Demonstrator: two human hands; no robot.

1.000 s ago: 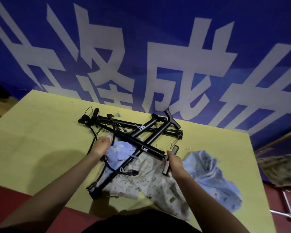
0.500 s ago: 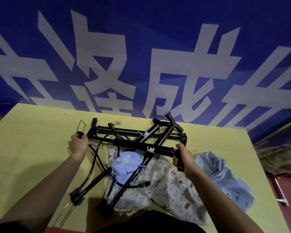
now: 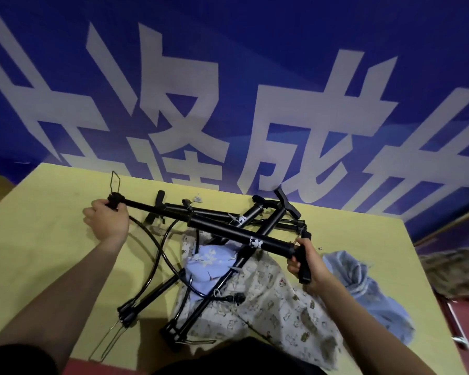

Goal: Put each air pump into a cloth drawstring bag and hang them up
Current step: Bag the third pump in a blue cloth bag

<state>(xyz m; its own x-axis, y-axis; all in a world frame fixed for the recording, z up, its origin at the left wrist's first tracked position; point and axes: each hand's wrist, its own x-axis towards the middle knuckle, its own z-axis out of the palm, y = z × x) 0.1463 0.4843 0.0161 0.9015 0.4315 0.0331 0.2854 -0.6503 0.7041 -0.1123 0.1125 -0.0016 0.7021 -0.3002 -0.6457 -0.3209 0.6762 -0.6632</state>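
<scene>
Pump [image 3: 238, 234] lifted higher since, hands [image 3: 107, 224] wider apart.

Both bare forearms reach up from the bottom of the frame. The left hand [image 3: 107, 224] curls at centre left; the right hand [image 3: 305, 262] closes its grip at centre right.

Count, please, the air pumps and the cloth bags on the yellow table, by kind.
air pumps: 4
cloth bags: 3
Total: 7
</scene>
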